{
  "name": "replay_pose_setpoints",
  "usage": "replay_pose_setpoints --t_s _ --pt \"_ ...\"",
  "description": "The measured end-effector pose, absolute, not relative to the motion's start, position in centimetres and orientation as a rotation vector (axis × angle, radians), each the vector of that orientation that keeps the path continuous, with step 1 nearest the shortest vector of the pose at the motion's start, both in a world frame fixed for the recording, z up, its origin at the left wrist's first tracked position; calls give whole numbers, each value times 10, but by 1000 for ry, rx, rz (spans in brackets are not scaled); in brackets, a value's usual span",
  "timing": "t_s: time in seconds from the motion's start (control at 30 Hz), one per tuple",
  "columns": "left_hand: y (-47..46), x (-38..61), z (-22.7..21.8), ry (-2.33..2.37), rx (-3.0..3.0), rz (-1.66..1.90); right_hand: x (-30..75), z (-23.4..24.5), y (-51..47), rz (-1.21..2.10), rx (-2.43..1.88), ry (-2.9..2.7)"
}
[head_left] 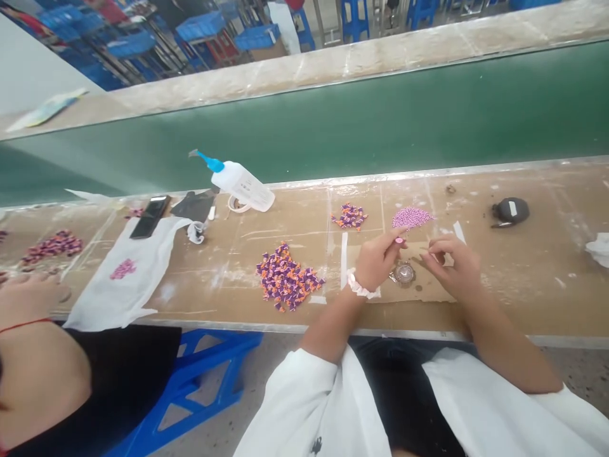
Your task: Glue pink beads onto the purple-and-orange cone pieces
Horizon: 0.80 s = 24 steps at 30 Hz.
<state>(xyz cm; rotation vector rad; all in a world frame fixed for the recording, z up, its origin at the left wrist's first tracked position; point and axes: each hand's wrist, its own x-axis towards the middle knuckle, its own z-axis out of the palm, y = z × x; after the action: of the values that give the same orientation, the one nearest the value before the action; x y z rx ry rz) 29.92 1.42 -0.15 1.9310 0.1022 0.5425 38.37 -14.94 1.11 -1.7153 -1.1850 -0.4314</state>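
My left hand (378, 259), with a pale scrunchie (361, 287) at its wrist, pinches a small pink piece (399, 240) at the fingertips. Across from it, my right hand (454, 263) is closed in a pinch; something thin may show at its fingertips, too small to name. Between and just below both hands lies a wristwatch (405, 273) on the cardboard-covered table. Beyond my left fingertips is a heap of tiny pink pieces (413, 217). To the left are a small pile (349, 217) and a larger pile (288, 277) of purple-and-orange pieces.
A white bottle with a blue nozzle (245, 185) leans near a tape roll (236, 204). A phone (150, 217) rests by a white sheet (128, 279). Another person's hand (33, 297) is at far left. A black round object (511, 211) sits right, before the green partition (380, 120).
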Motion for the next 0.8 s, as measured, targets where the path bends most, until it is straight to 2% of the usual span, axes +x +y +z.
replay_pose_setpoints --t_s 0.13,0.33,0.63,0.8 --pt "15 293 -10 206 1752 472 381 13 -151 -402 -1684 -1183" --pt "20 291 2 407 1342 396 382 11 -150 -398 -1711 -1086" --pt "29 297 3 534 1082 386 433 -21 -158 -303 -2091 -558" --pt "32 294 2 521 1063 361 468 -41 -168 -196 -2225 -636"
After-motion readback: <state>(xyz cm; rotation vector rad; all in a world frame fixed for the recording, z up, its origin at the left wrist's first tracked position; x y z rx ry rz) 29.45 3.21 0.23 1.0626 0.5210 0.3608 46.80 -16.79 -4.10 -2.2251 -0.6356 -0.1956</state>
